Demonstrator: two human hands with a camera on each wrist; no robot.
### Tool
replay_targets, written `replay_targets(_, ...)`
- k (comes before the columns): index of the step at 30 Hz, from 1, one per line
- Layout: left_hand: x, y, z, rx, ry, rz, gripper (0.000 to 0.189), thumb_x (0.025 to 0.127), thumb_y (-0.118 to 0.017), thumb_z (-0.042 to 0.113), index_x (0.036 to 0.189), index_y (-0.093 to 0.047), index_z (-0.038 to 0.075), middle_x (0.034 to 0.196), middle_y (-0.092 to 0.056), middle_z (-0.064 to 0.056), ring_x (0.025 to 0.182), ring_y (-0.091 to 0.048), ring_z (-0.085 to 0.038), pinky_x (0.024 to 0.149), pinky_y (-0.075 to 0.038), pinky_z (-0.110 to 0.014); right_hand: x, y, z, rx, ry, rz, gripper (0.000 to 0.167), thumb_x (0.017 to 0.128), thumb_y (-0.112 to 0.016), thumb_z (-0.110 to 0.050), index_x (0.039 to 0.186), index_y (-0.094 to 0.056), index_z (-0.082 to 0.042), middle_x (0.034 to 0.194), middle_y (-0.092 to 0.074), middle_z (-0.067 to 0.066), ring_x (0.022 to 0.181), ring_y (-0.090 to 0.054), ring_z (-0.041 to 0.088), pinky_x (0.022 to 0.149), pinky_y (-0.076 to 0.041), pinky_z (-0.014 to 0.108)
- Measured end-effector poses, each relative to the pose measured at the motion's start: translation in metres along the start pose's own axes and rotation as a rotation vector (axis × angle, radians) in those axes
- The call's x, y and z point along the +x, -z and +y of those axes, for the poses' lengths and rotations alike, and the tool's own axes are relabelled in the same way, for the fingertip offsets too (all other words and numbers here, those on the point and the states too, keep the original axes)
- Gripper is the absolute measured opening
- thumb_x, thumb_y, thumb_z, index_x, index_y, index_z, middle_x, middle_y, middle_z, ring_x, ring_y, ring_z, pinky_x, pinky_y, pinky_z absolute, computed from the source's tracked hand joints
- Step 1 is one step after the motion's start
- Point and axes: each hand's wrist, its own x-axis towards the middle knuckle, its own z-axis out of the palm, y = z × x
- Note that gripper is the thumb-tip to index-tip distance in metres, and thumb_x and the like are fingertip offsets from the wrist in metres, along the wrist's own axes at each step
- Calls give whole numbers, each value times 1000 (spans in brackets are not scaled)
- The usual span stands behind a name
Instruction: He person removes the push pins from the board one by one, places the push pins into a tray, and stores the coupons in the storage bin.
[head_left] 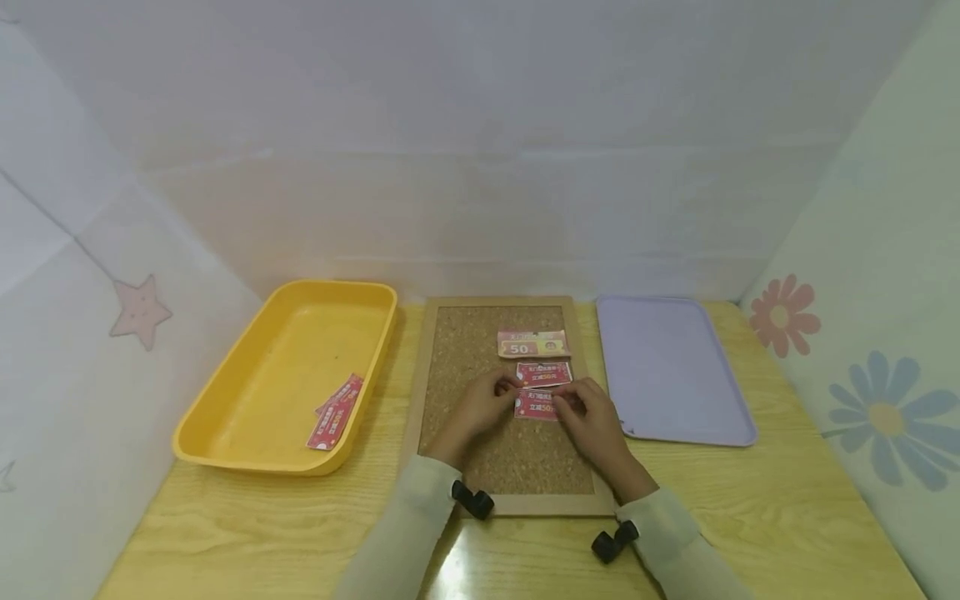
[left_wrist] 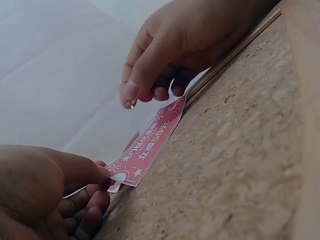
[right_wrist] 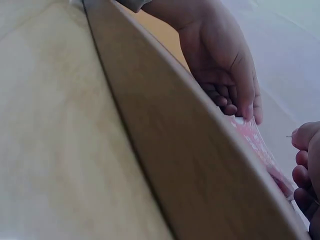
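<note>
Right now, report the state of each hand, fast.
Left hand: closed, pinching one end of a pink coupon.
Right hand: closed, pinching a small pin.

You are working in a small screened booth, at a wood-grained table (head_left: 780, 517). Pale sheets (head_left: 480, 208) are closing off its far edge and both side edges; a pink star (head_left: 141, 312) is decorating the left one, a reddish flower (head_left: 782, 317) and a blue flower (head_left: 888, 420) the right one. The kind of building is not showing.
</note>
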Motion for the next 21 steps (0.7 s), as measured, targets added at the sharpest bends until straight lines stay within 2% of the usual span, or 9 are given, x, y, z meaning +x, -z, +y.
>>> replay_targets(6,-3,10,-3,-38,13,-21,16,97,-60,27,110,-64,18,102,-62,2,95,-58,-16,81,-49,-36,-7,15,-3,-38,4,-1,16,96,-64,-24,108,-68,-16,100,-57,-8,87,-55,9,73,-48,27)
replay_targets(12,-14,24,-5,-67,43,-9,21,98,-60,27,114,-64,15,105,-62,0,99,-57,-18,84,-48,-38,-15,34,2,-76,-18,12,16,97,-62,-30,106,-66,-18,101,-56,-11,90,-53,8,78,-46,28)
replay_targets(17,-23,40,-11,-113,54,5,19,98,-60,30,112,-64,17,104,-62,-1,97,-58,-19,80,-49,-36,-20,45,2,-107,-30,38,12,97,-61,-28,105,-65,-20,98,-55,-11,88,-53,8,71,-46,25)
replay_targets(21,-30,57,-12,-110,52,39,22,98,-60,32,113,-63,18,104,-62,-1,96,-59,-19,76,-51,-34,-21,52,6,-125,13,74,10,96,-63,-23,104,-66,-18,98,-56,-9,88,-53,9,74,-44,25)
